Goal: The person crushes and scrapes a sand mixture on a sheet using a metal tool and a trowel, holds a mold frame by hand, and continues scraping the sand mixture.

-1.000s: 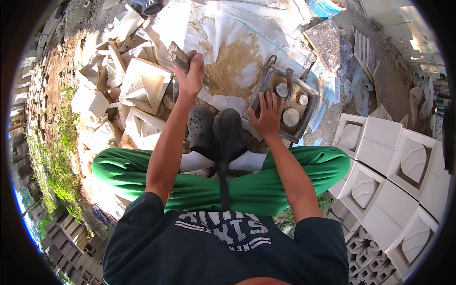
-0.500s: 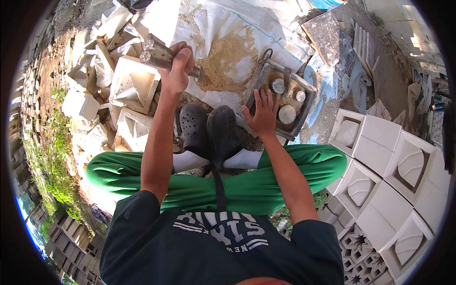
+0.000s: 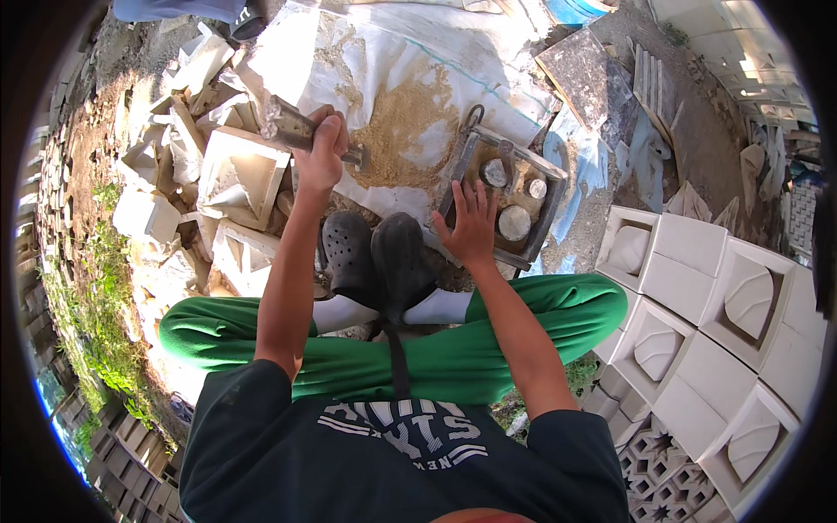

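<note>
My left hand (image 3: pixel 321 148) is closed around a thick grey bar (image 3: pixel 289 125), a short heavy tool with a blunt head on its left end. It hovers over the ground to the left of my shoes. My right hand (image 3: pixel 471 218) lies with spread fingers at the left part of a square frame-like mould (image 3: pixel 532 251). Inside the mould is a brownish fill with round grey-white pieces (image 3: pixel 514 223) and an upright metal piece (image 3: pixel 513 157) near the far side. My palm hides part of the mould's near left corner.
Broken pale casts (image 3: pixel 235 179) are heaped at the left. Ahead lies a white sheet (image 3: pixel 436 52) with a patch of sand (image 3: pixel 405 131). Pale relief blocks (image 3: pixel 689 279) are stacked at the right. A board (image 3: pixel 580 74) lies beyond the mould. Another person's shoe (image 3: pixel 248 22) shows at the top left.
My left hand has come down a little with the bar. The view has shifted slightly, and another person's leg and shoe now show more at the top left. My right hand stays at the mould.
</note>
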The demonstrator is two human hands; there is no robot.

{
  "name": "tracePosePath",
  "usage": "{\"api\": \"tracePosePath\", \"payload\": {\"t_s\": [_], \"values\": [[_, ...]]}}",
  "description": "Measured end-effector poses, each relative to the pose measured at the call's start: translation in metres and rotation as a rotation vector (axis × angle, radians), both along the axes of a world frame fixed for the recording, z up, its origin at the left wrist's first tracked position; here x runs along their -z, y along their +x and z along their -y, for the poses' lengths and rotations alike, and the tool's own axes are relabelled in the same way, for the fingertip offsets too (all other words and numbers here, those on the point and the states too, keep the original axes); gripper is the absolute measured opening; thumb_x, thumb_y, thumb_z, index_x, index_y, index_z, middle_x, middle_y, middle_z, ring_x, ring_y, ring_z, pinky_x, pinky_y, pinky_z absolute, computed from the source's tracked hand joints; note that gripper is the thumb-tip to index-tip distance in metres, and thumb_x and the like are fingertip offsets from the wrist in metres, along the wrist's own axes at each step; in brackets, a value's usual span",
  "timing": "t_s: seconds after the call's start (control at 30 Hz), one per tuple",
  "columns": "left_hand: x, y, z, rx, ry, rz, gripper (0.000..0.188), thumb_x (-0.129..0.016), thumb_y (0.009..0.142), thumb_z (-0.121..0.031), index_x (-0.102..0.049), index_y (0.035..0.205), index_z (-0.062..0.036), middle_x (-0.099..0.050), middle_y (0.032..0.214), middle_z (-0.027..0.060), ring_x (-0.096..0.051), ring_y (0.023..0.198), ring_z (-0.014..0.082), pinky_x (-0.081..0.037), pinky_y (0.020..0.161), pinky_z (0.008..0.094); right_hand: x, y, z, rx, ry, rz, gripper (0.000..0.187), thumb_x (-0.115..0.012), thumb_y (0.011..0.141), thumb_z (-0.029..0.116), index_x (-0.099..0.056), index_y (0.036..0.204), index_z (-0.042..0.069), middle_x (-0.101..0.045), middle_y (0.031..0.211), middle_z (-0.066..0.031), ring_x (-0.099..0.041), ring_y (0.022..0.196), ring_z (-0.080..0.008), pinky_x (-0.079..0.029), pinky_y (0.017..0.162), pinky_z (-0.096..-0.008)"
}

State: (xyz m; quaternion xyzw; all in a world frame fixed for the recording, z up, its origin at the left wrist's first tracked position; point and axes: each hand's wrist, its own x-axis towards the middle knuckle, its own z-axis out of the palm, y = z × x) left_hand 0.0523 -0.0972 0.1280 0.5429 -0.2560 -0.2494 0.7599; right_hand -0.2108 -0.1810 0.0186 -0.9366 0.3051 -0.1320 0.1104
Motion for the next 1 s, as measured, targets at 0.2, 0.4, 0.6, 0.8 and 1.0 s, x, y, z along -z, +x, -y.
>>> {"api": "tracePosePath", "payload": {"t_s": [0.2, 0.4, 0.6, 0.8, 1.0], "values": [[-0.009, -0.001, 0.012, -0.015, 0.028, -0.036, 0.028, -0.043, 0.086, -0.018, -0.033, 0.061, -0.0093, -0.031, 0.051, -0.0019, -0.025, 0.045, 0.0073, -0.022, 0.044, 0.0249, 0.003, -0.004, 0.002, 0.007, -0.001, 0.010, 0.063, -0.056, 0.084, 0.045, -0.043, 0.133, 0.007, -0.050, 0.128, -0.0147, -0.033, 0.131, -0.0344, -0.020, 0.108, -0.0574], [0.007, -0.004, 0.014, 0.051, -0.086, -0.026, 0.026, -0.043, 0.085, -0.014, -0.035, 0.061, -0.0084, -0.033, 0.052, -0.0020, -0.027, 0.046, 0.0073, -0.023, 0.044, 0.0248, 0.002, -0.003, 0.003, 0.006, -0.015, 0.003, 0.063, -0.057, 0.084, 0.045, -0.044, 0.132, 0.007, -0.050, 0.127, -0.0143, -0.033, 0.131, -0.0341, -0.021, 0.108, -0.0563], [0.004, -0.010, 0.030, 0.018, 0.054, 0.011, 0.025, -0.048, 0.086, -0.011, -0.040, 0.063, -0.0067, -0.037, 0.054, -0.0034, -0.033, 0.049, 0.0047, -0.024, 0.045, 0.0231, 0.004, -0.005, 0.003, 0.008, -0.002, 0.018, 0.063, -0.058, 0.083, 0.044, -0.045, 0.132, 0.006, -0.052, 0.126, -0.0142, -0.034, 0.131, -0.0338, -0.022, 0.107, -0.0560], [0.020, -0.009, 0.013, 0.022, 0.022, 0.084, 0.025, -0.047, 0.087, -0.014, -0.041, 0.064, -0.0060, -0.035, 0.055, -0.0040, -0.031, 0.048, 0.0043, -0.024, 0.044, 0.0236, 0.002, -0.001, 0.001, 0.008, -0.003, 0.044, 0.063, -0.057, 0.084, 0.044, -0.044, 0.133, 0.007, -0.053, 0.125, -0.0140, -0.034, 0.130, -0.0338, -0.022, 0.107, -0.0558], [-0.009, -0.008, 0.022, -0.006, 0.039, 0.023, 0.026, -0.043, 0.088, -0.008, -0.037, 0.063, -0.0077, -0.033, 0.053, -0.0033, -0.028, 0.046, 0.0044, -0.023, 0.042, 0.0227, 0.006, -0.005, 0.003, 0.014, -0.015, 0.047, 0.063, -0.057, 0.083, 0.044, -0.045, 0.133, 0.007, -0.053, 0.124, -0.0133, -0.035, 0.130, -0.0333, -0.023, 0.107, -0.0554]]}}
